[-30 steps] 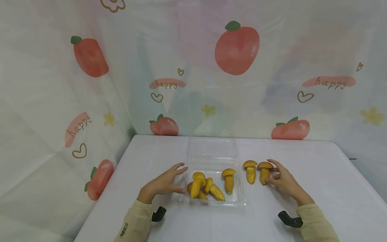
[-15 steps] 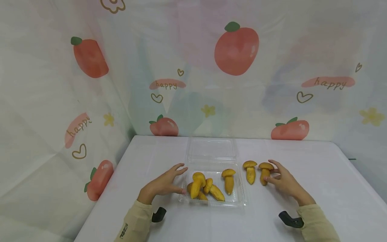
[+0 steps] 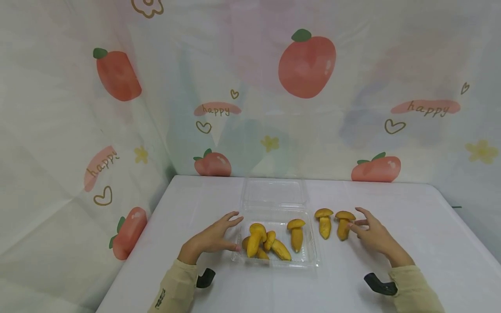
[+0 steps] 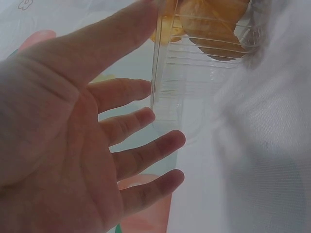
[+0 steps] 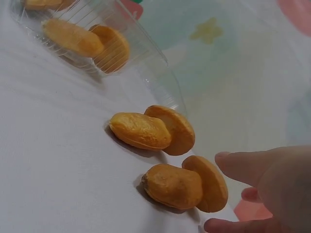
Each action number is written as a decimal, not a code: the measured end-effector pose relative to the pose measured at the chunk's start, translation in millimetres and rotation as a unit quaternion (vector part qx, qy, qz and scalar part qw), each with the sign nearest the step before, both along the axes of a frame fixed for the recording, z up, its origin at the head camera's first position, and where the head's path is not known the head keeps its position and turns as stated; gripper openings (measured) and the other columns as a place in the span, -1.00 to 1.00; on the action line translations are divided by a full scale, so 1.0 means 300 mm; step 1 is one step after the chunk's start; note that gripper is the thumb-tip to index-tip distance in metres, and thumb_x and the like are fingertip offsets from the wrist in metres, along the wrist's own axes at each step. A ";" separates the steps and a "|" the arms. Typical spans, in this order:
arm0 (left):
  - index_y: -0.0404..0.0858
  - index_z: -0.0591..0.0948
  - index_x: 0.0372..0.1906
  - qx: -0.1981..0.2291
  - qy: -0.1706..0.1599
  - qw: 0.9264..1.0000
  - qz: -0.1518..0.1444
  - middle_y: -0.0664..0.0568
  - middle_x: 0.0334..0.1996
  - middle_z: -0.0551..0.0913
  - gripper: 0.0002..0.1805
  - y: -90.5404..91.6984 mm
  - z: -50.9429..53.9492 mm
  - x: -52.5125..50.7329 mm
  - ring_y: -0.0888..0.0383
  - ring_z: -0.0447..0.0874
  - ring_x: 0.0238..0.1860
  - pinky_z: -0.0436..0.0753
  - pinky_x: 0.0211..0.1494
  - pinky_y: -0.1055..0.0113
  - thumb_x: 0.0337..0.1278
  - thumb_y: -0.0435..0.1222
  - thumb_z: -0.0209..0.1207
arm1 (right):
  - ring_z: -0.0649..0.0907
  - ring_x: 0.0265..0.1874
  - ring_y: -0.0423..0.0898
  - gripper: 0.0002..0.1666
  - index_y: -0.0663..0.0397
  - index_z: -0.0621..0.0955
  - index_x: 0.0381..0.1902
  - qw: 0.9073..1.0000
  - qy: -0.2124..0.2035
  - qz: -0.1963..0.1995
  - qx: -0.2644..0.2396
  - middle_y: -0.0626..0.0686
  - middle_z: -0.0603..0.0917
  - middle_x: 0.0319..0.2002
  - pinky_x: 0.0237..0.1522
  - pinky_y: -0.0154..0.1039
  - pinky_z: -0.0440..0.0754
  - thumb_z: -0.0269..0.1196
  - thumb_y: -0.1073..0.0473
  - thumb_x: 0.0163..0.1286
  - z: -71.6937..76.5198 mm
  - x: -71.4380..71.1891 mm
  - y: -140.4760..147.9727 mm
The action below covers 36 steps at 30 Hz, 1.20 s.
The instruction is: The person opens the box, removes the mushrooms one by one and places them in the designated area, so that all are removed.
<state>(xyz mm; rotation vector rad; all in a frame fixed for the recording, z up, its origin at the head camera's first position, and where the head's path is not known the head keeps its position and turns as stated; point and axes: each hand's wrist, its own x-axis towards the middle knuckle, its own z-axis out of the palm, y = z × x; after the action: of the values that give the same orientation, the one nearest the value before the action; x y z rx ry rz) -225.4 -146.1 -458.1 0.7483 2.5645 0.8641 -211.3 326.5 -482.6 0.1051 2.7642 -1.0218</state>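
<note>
A clear plastic box [image 3: 279, 263] with its lid [image 3: 274, 192] laid back holds several yellow mushrooms, one [image 3: 296, 234] standing apart at its right side. My left hand [image 3: 213, 237] is at the box's left edge, fingers spread, thumb and fingertips at the wall [image 4: 167, 97]. Outside the box, to its right, two mushrooms lie side by side, the nearer-to-box one [image 3: 324, 223] and the outer one [image 3: 343, 225]. My right hand [image 3: 373, 234] is just right of the outer mushroom [image 5: 175, 187], fingers spread and holding nothing; in the right wrist view a gap shows between them.
The box stands on a white table [image 3: 344, 278] with a patterned cloth [image 3: 242, 139] hung behind and at the left. A black strap piece [image 3: 380, 284] sticks out at the right sleeve [image 3: 415, 287], another [image 3: 205, 278] at the left sleeve.
My right hand has let go of the outer mushroom and moved a little to the right. That mushroom lies beside the other one. The left hand has stayed in place.
</note>
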 end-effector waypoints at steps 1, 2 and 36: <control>-0.22 0.25 0.56 0.001 -0.001 1.000 0.000 -0.17 0.61 0.06 -0.03 0.000 0.000 0.001 -0.24 0.12 0.58 0.25 0.54 -0.26 0.08 -0.13 0.47 | 0.65 0.03 0.34 -0.01 0.36 -0.08 0.56 1.000 -0.001 -0.003 0.006 0.61 0.38 0.28 0.07 0.26 0.63 0.05 -0.19 0.58 0.003 0.002 0.003; -0.22 0.25 0.56 0.001 -0.001 1.000 0.000 -0.17 0.61 0.06 -0.03 0.000 -0.001 0.002 -0.24 0.12 0.58 0.25 0.54 -0.25 0.08 -0.13 0.47 | 0.61 0.08 0.40 0.00 0.37 -0.09 0.56 1.000 0.000 -0.005 0.009 0.62 0.36 0.29 0.10 0.32 0.59 0.03 -0.20 0.58 0.006 0.004 0.005; -0.23 0.23 0.57 0.001 -0.002 1.000 -0.004 -0.20 0.61 0.05 -0.02 -0.002 0.002 0.006 -0.26 0.11 0.58 0.24 0.53 -0.26 0.09 -0.15 0.47 | 0.56 0.16 0.36 -0.27 0.17 0.24 0.51 0.980 0.186 0.056 -0.045 0.42 0.51 0.25 0.17 0.34 0.57 0.23 0.15 0.50 0.076 0.058 -0.211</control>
<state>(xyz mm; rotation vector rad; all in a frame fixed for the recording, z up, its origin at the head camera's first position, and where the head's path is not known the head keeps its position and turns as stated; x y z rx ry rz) -223.7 -146.5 -457.5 0.7578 2.5559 0.8647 -193.9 263.3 -459.7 -0.2800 2.9980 -1.2457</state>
